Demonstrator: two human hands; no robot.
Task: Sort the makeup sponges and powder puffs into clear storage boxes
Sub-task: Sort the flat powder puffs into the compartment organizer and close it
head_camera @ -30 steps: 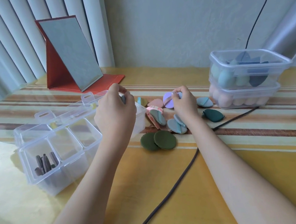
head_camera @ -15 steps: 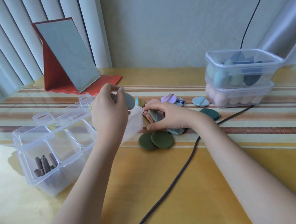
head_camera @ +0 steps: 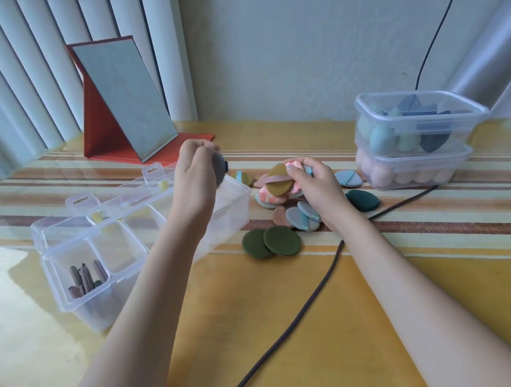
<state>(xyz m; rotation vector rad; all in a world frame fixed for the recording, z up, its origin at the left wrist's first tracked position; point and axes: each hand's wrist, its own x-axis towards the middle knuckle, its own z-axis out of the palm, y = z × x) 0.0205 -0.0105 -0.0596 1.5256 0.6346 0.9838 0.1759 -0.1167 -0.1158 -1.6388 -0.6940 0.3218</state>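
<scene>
While the stacked tubs (head_camera: 415, 146) look filled, a dozen-ish puffs (head_camera: 300, 220) (left of them) wait; left hand (head_camera: 195, 180) pinches a grey puff (head_camera: 220, 170) over the divided box (head_camera: 145, 229), right hand (head_camera: 312, 181) clutches several.

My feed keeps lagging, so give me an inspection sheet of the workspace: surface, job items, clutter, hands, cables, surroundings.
Surface: table under a yellow cloth with brown stripes.
Job's things: loose powder puffs heaped mid-table; two dark green puffs in front; divided clear box open at left; two stacked clear tubs at right holding sponges.
Clutter: small dark sticks in one compartment of the divided box.
Hands: left hand holds a grey puff above the divided box; right hand grips a bunch of puffs.
Cables: dark cable across the table; another up the wall.
Surroundings: red folding mirror, vertical blinds, pale wall.
</scene>
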